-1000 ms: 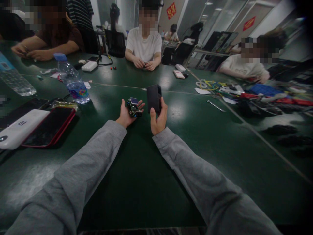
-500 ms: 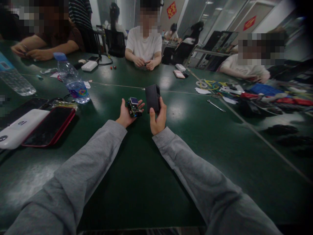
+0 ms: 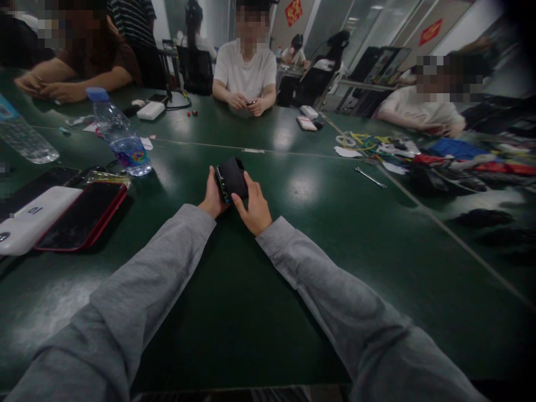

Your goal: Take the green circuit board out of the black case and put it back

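Observation:
Above the middle of the table, my left hand (image 3: 213, 195) holds a green circuit board (image 3: 223, 187), of which only the left edge shows. A black case (image 3: 233, 177) covers the rest of the board, including its small screen. My right hand (image 3: 254, 206) grips the case from the right, thumb on the near face and fingers around the far side. Both hands are close together. I cannot tell how deep the board sits in the case.
On the left lie a red-edged phone (image 3: 84, 215), a white power bank (image 3: 37, 218) and a water bottle (image 3: 121, 137). To the right are a wrench (image 3: 371, 177) and a heap of cables (image 3: 439, 162). A person in white (image 3: 245, 72) sits opposite on the dark green table (image 3: 251, 312).
My right hand has brought the black case leftward and slightly down onto the circuit board. The board's screen, visible before, is now hidden. The left hand has stayed nearly in place.

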`<state>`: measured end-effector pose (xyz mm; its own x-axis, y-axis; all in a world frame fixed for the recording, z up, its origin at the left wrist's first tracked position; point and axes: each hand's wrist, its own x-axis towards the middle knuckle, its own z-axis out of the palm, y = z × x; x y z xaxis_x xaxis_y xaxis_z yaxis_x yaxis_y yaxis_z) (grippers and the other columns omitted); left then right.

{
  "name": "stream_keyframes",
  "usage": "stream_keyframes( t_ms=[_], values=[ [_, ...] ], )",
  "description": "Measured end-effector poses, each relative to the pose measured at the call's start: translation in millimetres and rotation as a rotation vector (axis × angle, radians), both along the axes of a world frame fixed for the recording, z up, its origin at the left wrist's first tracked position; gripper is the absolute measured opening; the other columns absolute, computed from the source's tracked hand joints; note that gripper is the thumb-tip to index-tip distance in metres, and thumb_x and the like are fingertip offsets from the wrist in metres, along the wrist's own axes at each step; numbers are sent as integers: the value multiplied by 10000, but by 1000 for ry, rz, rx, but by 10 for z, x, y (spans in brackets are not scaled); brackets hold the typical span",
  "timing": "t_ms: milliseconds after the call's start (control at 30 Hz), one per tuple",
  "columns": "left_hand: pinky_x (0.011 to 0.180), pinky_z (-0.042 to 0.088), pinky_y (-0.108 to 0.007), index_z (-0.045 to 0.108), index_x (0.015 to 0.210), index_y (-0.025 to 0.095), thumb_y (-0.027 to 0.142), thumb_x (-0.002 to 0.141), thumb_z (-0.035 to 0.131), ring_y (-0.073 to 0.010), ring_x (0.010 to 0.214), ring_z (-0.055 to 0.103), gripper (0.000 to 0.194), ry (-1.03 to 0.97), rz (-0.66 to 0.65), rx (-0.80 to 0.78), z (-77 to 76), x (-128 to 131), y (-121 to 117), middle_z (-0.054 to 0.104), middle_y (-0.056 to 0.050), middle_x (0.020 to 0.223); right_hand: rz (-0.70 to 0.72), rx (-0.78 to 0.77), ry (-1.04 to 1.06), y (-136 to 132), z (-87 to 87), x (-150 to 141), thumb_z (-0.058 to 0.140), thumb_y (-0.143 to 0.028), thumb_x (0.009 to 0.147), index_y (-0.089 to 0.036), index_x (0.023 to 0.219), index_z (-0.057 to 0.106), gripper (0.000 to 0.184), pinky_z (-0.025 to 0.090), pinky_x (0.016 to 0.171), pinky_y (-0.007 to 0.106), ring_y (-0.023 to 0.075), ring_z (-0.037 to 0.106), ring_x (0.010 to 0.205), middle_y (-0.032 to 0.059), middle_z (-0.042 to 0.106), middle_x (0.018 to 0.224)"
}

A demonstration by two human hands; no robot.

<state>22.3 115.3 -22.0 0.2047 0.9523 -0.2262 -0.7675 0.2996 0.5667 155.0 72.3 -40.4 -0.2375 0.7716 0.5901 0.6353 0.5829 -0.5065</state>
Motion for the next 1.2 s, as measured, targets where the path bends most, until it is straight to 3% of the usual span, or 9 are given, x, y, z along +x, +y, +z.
stream_keyframes(
  t_ms=[300,700,833,1033,1200],
  values=[
    [1049,511,-496,621,1369,150,690,970,326,-345,1169,668,733,37,22,-45,41,21,-13,741,-158,1171,-96,130,69,11,16,42,304,-617,1022,-193,1574,244,699,510,1087,556,296,514,1295,184,509,1386],
    [1052,504,-467,652,1277,150,647,999,293,-306,1139,679,673,-2,77,-69,-9,33,43,748,-148,1111,-127,199,108,-23,63,64,313,-561,1034,-231,1590,186,659,485,1102,572,291,484,1308,169,475,1421],
    [1045,505,-478,660,1272,164,657,994,291,-309,1123,685,676,19,79,-57,-11,42,40,754,-142,1080,-122,158,80,-7,35,48,303,-565,1032,-220,1591,177,669,499,1086,568,301,495,1308,180,473,1415],
    [1020,523,-465,661,1302,136,750,949,217,-314,1111,696,836,53,32,-24,6,27,3,762,-165,1072,6,-74,-182,50,-77,-52,361,-557,1021,-167,1576,260,686,587,952,492,307,632,1125,186,549,1290],
    [1055,497,-470,644,1343,136,755,943,239,-324,1163,676,841,28,24,-12,16,4,-15,759,-171,1107,11,-68,-192,67,-106,-55,379,-562,1017,-193,1580,268,683,604,910,468,302,661,1082,174,562,1269]
  ],
)
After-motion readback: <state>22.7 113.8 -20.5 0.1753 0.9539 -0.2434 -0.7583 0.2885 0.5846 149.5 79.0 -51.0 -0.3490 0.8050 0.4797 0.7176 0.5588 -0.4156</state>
